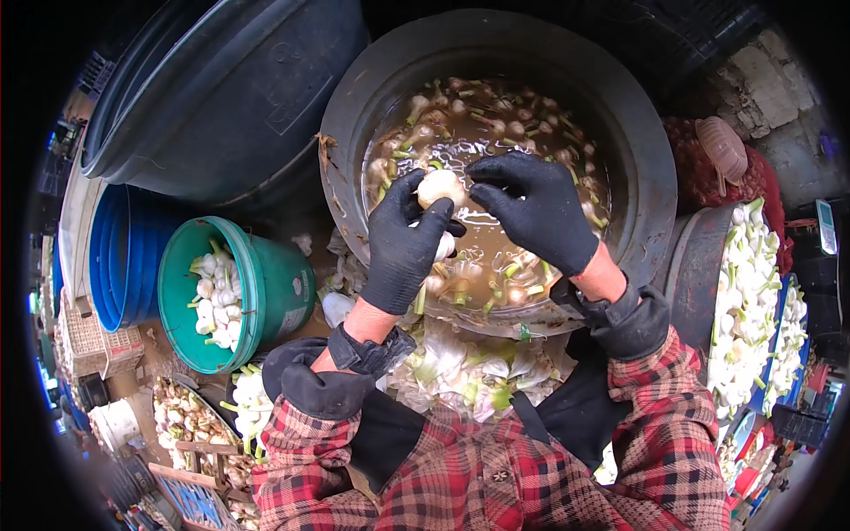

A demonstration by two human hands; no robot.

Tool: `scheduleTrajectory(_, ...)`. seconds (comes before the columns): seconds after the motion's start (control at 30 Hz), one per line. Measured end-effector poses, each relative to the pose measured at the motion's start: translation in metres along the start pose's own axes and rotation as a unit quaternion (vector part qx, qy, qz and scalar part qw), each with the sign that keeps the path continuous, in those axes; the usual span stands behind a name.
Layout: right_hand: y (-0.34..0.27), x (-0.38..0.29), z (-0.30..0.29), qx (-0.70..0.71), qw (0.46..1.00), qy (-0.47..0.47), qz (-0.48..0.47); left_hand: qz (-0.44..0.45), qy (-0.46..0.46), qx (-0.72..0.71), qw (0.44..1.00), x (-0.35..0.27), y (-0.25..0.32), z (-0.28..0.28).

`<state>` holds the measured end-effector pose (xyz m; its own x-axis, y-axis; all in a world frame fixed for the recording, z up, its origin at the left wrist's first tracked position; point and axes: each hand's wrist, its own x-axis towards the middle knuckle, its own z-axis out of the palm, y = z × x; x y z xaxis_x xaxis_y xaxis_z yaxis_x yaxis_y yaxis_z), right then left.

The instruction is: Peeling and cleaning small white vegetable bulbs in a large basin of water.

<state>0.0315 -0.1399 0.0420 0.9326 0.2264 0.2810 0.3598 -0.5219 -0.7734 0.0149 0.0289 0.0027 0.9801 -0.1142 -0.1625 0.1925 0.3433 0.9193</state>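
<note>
My left hand [408,242], in a black glove, grips a pale garlic bulb [441,188] between thumb and fingers. A second whitish bulb [445,246] shows partly below it, against the lower fingers of the same hand. Close to the right of the held bulb is my right hand [541,209], also gloved, its thumb and index finger apart with nothing visible between them. Both hands are above a large dark round tub [641,126]. Muddy brown water [488,240] fills it, with many garlic bulbs [511,126] floating, some with green stems.
Peeled garlic skins [478,365] are heaped between the tub and my body. On the left stand a green bucket [282,289] with white bulbs, a blue bucket [123,259] and a big tilted dark barrel [252,99]. Right, a container [694,272] is piled with white garlic [744,312].
</note>
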Motion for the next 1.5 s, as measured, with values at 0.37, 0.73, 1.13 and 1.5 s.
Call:
scheduleTrajectory(0.37, 0.008, -0.014, 0.02, -0.131, 0.987, 0.082, -0.038, 0.204, 0.077, 0.33, 0.919, -0.002, -0.012, 0.008)
scheduleTrajectory(0.73, 0.037, -0.005, -0.012, -0.055, 0.991, 0.086, 0.091, -0.036, -0.129, 0.013, 0.991, -0.003, 0.016, -0.017)
scheduleTrajectory(1.13, 0.013, -0.007, -0.023, 0.157, 0.974, -0.162, 0.031, -0.101, -0.183, -0.032, 0.977, -0.008, 0.019, -0.016)
scheduleTrajectory(1.5, 0.025, -0.02, 0.003, 0.004, 0.999, -0.047, 0.009, 0.032, -0.113, 0.314, 0.942, 0.0, -0.002, -0.014)
